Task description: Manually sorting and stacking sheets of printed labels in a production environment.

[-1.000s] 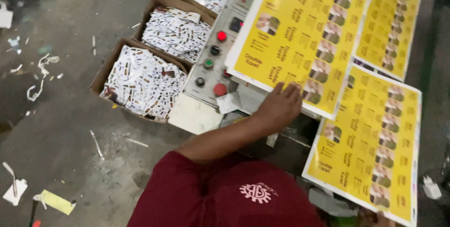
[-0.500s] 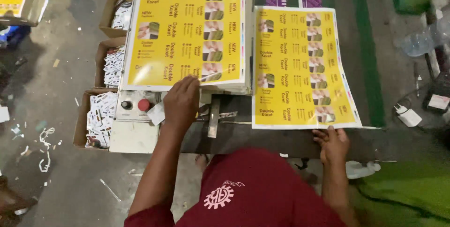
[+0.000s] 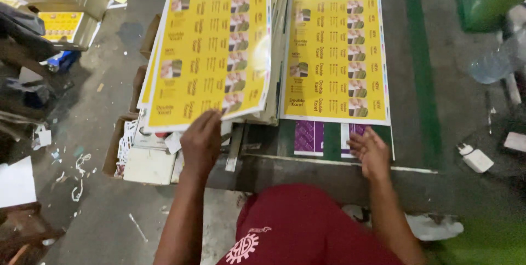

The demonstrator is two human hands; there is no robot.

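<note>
Grey concrete floor (image 3: 109,188) fills the left side, littered with paper scraps, and a dark bench (image 3: 438,133) with a green stripe runs across the right. Left hand (image 3: 201,143) is up at the near edge of the yellow stack (image 3: 211,51), fingers spread and curled onto the bottom margin of the top sheet; it presses on that edge, though whether it pinches the sheet or only rests there, I cannot tell. That stack tilts away from the hand, its sheet edges fanned along the side toward the other hand. Under the left hand sit a pale control box (image 3: 149,163) and, past it, a cardboard box (image 3: 121,147) of printed cut pieces. Right hand (image 3: 370,153) lies flat and open, gripping nothing, fingertips on purple strips (image 3: 309,136) that peek out just beyond them. Directly ahead of that hand, a single yellow sheet (image 3: 334,57) lies flat on the bench, its near edge just short of the fingers. Beside the right hand, off to its outer side, a small white bottle (image 3: 475,158) lies on the bench, well apart. A dark red shirt (image 3: 307,226) fills the foreground between both arms.
</note>
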